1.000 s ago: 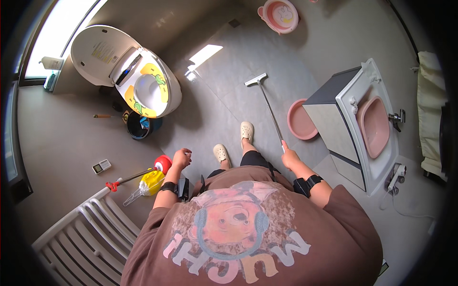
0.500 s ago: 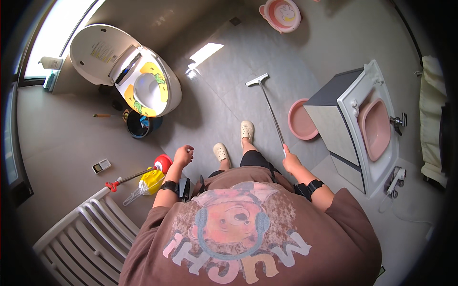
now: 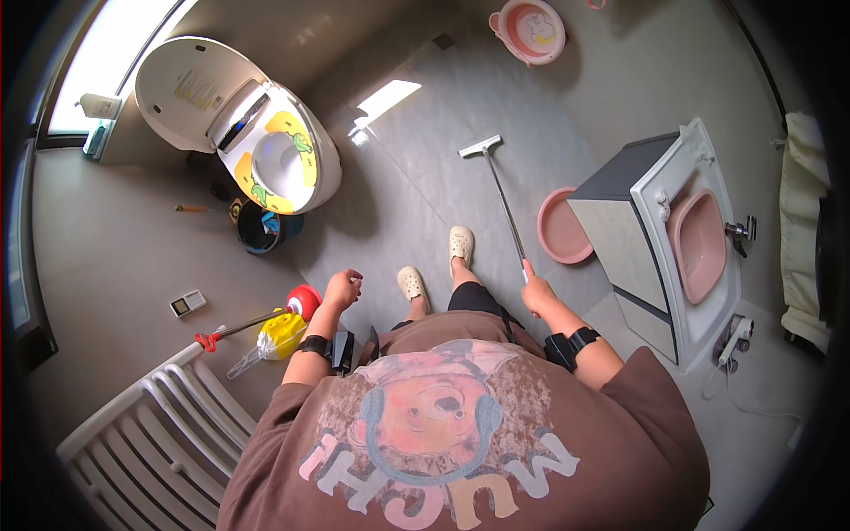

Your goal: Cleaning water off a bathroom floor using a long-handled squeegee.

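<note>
My right hand (image 3: 538, 294) is closed around the white grip of a long-handled squeegee (image 3: 504, 196). Its thin metal pole slants forward and left across the grey floor, and the white head (image 3: 481, 147) rests on the tiles ahead of my feet. My left hand (image 3: 343, 288) hangs in front of my body, fingers loosely bent and a little apart, with nothing in it. Nearest to that hand is a red-cupped plunger (image 3: 304, 302) by the left wall. Part of the squeegee's grip is hidden in my right hand.
A toilet (image 3: 326, 168) with raised lid stands ahead left, beside a dark bucket (image 3: 263, 237). At right, a pink basin (image 3: 564, 232) sits on the floor near a washbasin cabinet (image 3: 624, 230). Another pink basin (image 3: 529, 35) lies far ahead. A white slatted rack (image 3: 164, 442) is at left.
The view has shifted slightly, moving the surroundings a little to the right. My right hand still grips the squeegee, whose head stays at nearly the same floor spot. My left hand has barely moved.
</note>
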The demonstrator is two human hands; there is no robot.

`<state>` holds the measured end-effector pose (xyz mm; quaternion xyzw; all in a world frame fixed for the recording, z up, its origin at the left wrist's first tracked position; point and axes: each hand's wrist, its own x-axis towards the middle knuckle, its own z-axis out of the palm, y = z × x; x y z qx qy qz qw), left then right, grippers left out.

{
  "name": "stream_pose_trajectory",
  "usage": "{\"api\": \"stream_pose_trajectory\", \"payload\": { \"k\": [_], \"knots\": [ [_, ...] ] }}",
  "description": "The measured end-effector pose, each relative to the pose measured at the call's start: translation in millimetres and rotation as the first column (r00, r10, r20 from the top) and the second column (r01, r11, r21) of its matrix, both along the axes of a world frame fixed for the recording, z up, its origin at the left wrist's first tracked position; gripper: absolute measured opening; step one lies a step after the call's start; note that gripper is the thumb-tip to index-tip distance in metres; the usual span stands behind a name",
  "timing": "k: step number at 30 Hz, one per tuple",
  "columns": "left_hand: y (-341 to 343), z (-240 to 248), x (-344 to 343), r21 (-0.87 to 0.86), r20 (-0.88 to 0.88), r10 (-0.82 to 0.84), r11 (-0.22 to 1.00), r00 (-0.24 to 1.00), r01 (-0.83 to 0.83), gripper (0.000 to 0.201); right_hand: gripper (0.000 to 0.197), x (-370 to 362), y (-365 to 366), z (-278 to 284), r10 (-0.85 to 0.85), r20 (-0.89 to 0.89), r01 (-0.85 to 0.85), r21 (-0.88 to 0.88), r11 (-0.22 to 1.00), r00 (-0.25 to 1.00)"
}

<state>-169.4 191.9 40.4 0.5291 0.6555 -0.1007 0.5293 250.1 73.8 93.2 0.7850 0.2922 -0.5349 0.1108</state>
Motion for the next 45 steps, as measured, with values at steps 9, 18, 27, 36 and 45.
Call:
{"api": "stream_pose_trajectory", "payload": {
  "k": [9, 18, 27, 36, 45],
  "knots": [
    [-5.9, 5.9, -10.9, -0.012, -0.009, 0.05, 0.999, 0.999, -0.05, 0.023, 0.071, 5.3, 41.7, -14.2, -0.152, -0.043, 0.152, -0.011, 0.988, 0.987],
    [-19.7, -4.0, -18.4, -0.068, -0.068, 0.013, 0.998, 0.998, -0.018, 0.022, 0.073, 9.6, 61.3, -39.7, -0.207, -0.073, 0.209, 0.025, 0.977, 0.976],
    [-26.9, -7.1, -22.2, -0.031, -0.013, 0.082, 0.996, 0.997, -0.083, 0.022, 0.074, -8.4, -1.3, 3.4, -0.022, -0.037, 0.022, -0.022, 1.0, 0.999],
    [-35.5, -14.3, -23.2, -0.031, -0.033, 0.109, 0.993, 0.993, -0.11, 0.022, 0.075, 2.2, 71.4, -49.9, -0.208, -0.107, 0.217, 0.083, 0.973, 0.972],
    [-62.5, -16.3, -42.1, -0.048, -0.009, 0.196, 0.979, 0.981, -0.196, 0.022, 0.078, -2.3, -40.0, -7.3, 0.658, 0.015, -0.653, 0.145, 0.743, 0.752]
  ]
}}
